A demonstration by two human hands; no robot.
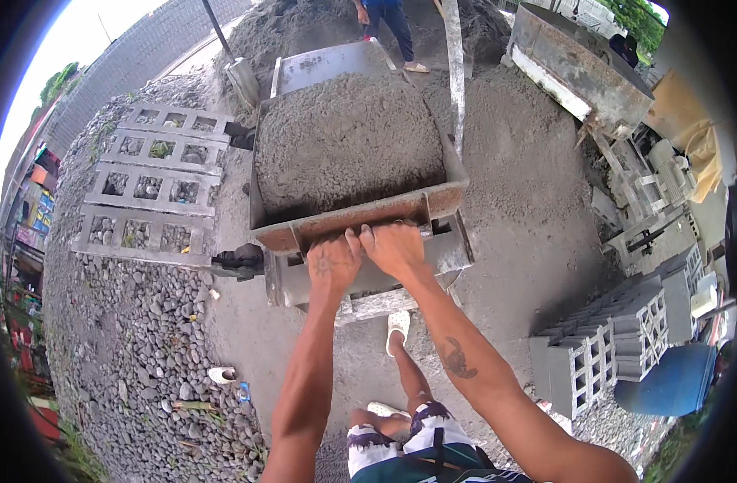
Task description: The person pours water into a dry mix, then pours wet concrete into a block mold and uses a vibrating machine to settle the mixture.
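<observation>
A metal box with a rusty near rim stands in front of me, filled with a heap of damp grey sand-like mix. My left hand is closed over the middle of that near rim, its fingertips hidden behind the edge. Right beside it, my right hand grips the same rim, thumbs almost touching. Both arms reach out straight. Under the box is a grey metal frame, with a dark fitting jutting from its left side.
Left of the box lie several hollow concrete blocks on gravel. More blocks are stacked at right, near a blue barrel. A rusty round drum stands far right. Another person stands behind the box by a sand pile.
</observation>
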